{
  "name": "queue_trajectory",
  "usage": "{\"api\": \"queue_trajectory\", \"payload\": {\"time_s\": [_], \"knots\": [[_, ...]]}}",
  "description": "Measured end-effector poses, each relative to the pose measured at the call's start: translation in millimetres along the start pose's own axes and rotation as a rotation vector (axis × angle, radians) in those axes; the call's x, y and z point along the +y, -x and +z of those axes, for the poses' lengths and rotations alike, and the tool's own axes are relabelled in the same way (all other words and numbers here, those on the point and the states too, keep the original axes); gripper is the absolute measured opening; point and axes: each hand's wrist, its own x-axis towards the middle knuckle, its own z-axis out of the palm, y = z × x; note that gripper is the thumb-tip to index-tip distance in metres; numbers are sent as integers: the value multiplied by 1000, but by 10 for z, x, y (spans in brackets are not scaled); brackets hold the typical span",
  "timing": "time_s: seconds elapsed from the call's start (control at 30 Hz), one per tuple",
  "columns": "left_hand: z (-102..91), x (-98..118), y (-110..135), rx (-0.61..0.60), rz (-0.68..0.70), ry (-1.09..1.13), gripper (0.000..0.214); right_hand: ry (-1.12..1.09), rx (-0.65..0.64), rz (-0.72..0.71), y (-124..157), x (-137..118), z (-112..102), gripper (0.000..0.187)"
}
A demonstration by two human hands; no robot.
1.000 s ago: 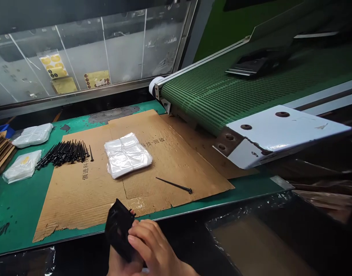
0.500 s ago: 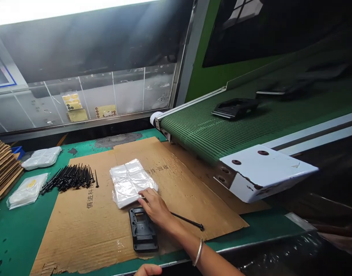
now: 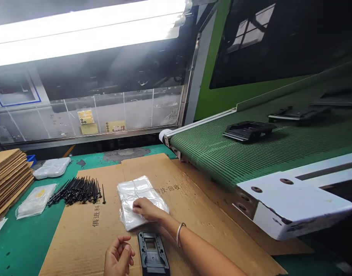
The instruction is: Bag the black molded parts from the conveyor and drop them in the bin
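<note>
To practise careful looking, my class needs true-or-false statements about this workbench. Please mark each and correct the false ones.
1. The black frame lies beside the left hand. True.
2. The right hand is at the stack of clear bags. True.
3. The bracelet is on the left wrist. False: the bracelet is on the right wrist.
4. Nothing lies on the conveyor belt. False: black pieces lie on the conveyor belt.

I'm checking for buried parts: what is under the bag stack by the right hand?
The bag stack lies on a cardboard sheet, visible around it. Anything directly beneath is covered and cannot be seen.
</note>
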Motion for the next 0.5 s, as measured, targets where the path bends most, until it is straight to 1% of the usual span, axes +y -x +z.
{"api": "queue_trajectory", "payload": {"time_s": [0.1, 0.2, 0.27, 0.37, 0.5], "knots": [[48, 56, -155, 22, 96, -146, 41, -45, -19, -1, -18, 47, -14, 21], [82, 102, -326, 43, 171, -216, 30, -92, -21, -2, -33, 56, -7, 21], [87, 99, -438, 45, 231, -264, 33, -127, -20, 0, -37, 54, 7, 20], [90, 37, -584, 17, 303, -326, 42, -186, -21, 16, -37, 60, 15, 19], [119, -40, -676, -24, 357, -379, 46, -266, 18, 45, -25, 45, -36, 21]]}}
